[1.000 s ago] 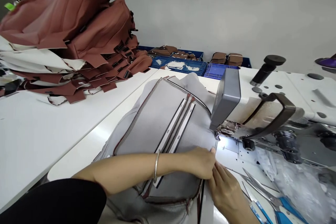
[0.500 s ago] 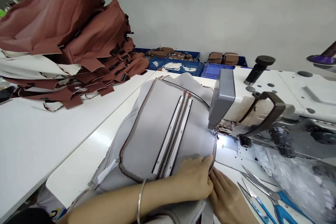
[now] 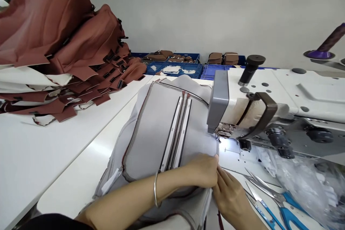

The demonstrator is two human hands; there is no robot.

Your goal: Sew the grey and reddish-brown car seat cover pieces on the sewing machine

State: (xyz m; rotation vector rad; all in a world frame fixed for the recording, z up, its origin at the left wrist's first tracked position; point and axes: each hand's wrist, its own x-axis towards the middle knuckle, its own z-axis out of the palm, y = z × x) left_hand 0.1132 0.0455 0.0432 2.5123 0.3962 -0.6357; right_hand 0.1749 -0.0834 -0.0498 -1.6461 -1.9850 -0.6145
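Observation:
A grey padded cover with brown piping and a white-and-black strip down its middle lies on the white table, its right edge under the sewing machine head. My left hand, with a metal bangle on the wrist, presses on the cover's right edge, fingers closed on it just before the lit needle area. My right hand pinches the same edge from the near side, touching the left hand.
A tall stack of brown and white cut pieces fills the table's left. Blue-handled scissors and crumpled clear plastic lie right of my hands. Blue crates with brown parts stand by the far wall.
The view has shifted right and slightly down. The cover has moved a little away from me along the machine, with both hands staying together on its right edge.

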